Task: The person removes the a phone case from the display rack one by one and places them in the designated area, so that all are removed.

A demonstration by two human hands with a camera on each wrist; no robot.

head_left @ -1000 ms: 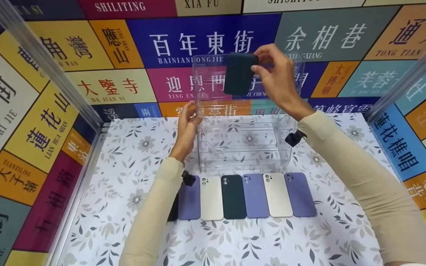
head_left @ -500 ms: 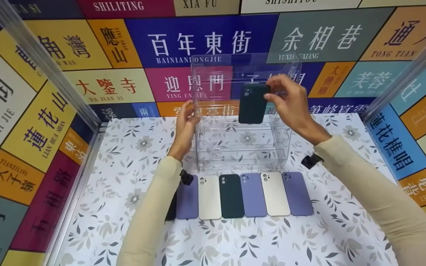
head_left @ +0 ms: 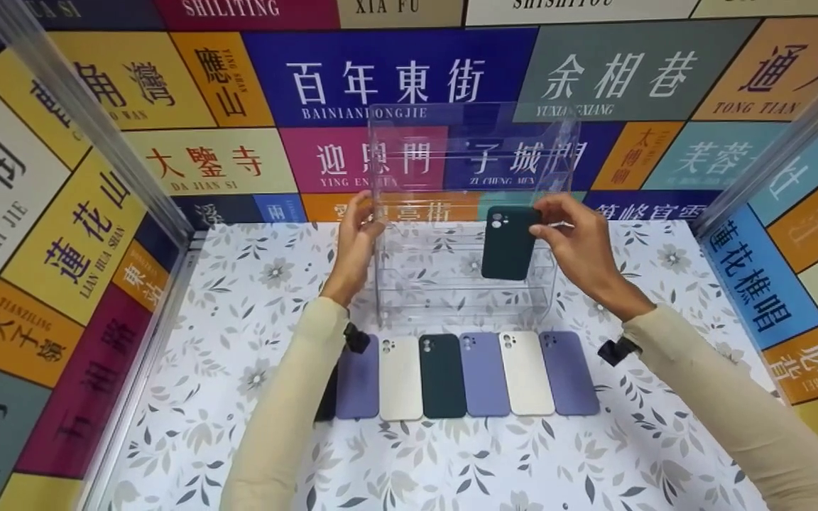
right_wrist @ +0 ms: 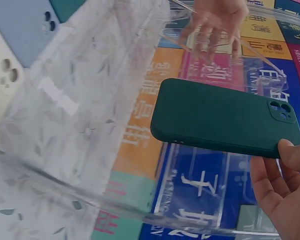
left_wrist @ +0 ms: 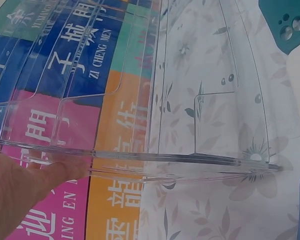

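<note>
By its upper corner, my right hand [head_left: 579, 245] pinches a dark green phone case [head_left: 508, 245] between thumb and fingers. The case hangs upright, its camera cutout at the top left, in front of the right part of a clear plastic tiered rack [head_left: 462, 289]. In the right wrist view the case [right_wrist: 215, 115] shows its plain back, with the thumb on its edge. My left hand [head_left: 357, 241] grips the rack's left side edge; the left wrist view shows the thumb [left_wrist: 60, 172] along the clear side panel [left_wrist: 190, 159].
In front of the rack lies a row of phone cases: purple [head_left: 569, 372], cream [head_left: 526, 372], green [head_left: 442, 376] and others. A dark one [head_left: 326, 397] at the left end is partly hidden by my left forearm. Printed sign panels [head_left: 388, 71] wall in the flowered tabletop [head_left: 267, 298].
My right hand has lowered the green phone case from the rack's top tier, moving down and to the right. My left hand stays at the rack's side.
</note>
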